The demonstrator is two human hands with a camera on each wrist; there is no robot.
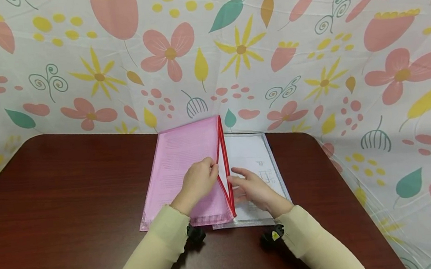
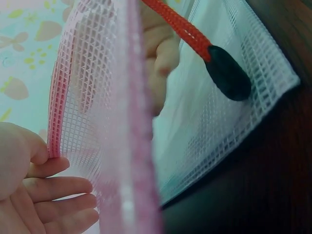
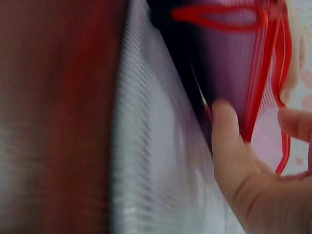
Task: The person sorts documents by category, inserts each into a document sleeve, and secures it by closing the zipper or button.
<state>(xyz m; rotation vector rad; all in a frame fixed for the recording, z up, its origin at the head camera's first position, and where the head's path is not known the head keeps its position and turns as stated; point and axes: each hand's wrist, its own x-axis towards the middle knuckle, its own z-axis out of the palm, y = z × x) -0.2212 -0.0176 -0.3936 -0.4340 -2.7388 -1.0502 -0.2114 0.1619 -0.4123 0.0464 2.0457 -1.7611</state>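
Observation:
A pink mesh zip pouch (image 1: 180,156) with red zipper edges (image 1: 224,151) lies on the table, its mouth gaping on the right side. Printed text shows through its front. My left hand (image 1: 200,178) pinches one edge of that mouth between thumb and forefinger and lifts it; in the left wrist view the other fingers (image 2: 63,192) spread loosely beside the mesh. At the opposite red edge is my right hand (image 1: 255,190), fingers apart and relaxed, fingertips right at the opening. In the right wrist view its thumb (image 3: 226,126) reaches toward the pink pouch.
Partly under the pink pouch lies a clear mesh pouch (image 1: 247,151) with printed paper inside. A red zipper cord with a black end (image 2: 229,73) hangs near the left wrist camera. The dark wooden table (image 1: 68,204) meets a flower-patterned cloth (image 1: 174,90) behind.

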